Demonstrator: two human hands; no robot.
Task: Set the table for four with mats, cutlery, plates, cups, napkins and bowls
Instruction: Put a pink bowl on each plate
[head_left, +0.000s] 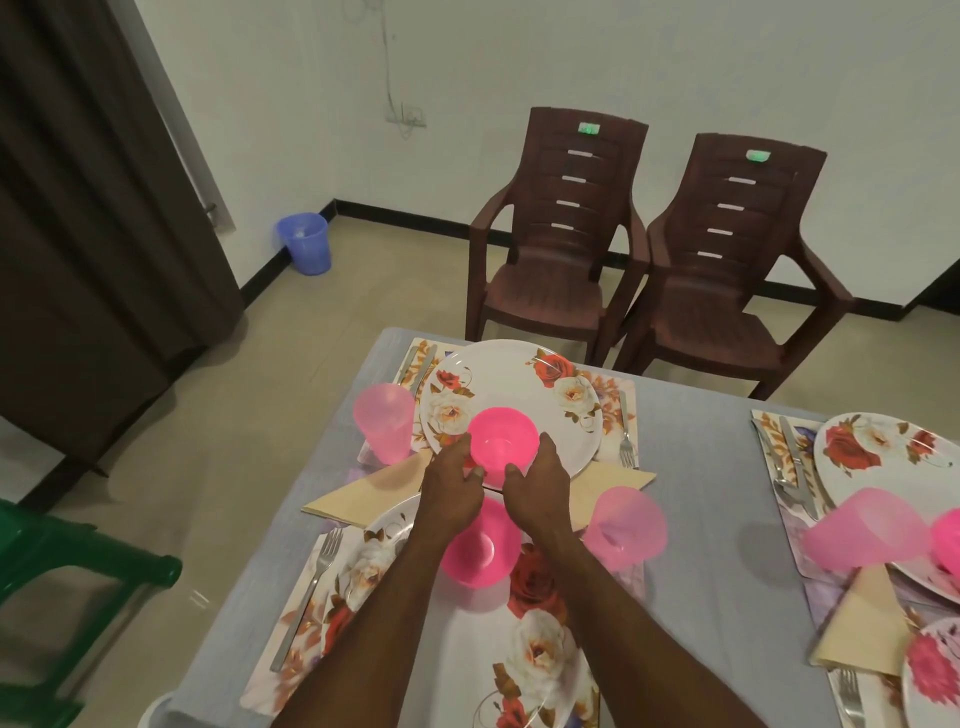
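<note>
pink bowl (502, 442) on far plate (511, 384), cupped by left hand (451, 486) and right hand (535, 483).

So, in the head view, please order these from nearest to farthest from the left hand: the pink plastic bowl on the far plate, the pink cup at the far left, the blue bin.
From the left hand:
1. Pink plastic bowl on the far floral plate, touching the fingers.
2. Translucent pink plastic cup, to the left on the mat.
3. Blue plastic bin, on the floor by the far wall.

Two brown plastic armchairs (644, 244) stood against the white wall ahead of me. A blue plastic bin (305, 242) sat in the corner beside a dark brown curtain (88, 208).
</note>
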